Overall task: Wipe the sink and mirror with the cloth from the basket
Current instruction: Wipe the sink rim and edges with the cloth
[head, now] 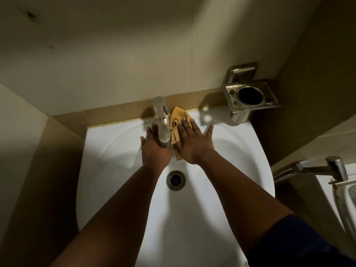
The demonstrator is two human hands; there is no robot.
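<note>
the orange cloth [176, 125] lies on the sink [107, 147] ledge just right of the tap [162, 122], its long axis running from the wall toward the basin, pressed flat under the spread right hand [194, 143], while the left hand [154, 149], open and holding nothing, rests left of the tap.

White sink [240, 151]; orange-yellow cloth [176, 120] with dark markings; silver tap [162, 124]; dark metal drain [175, 180]; steel holder [250, 97] at 1 o'clock; beige wall [115, 54]; navy sleeve [300, 243].
</note>
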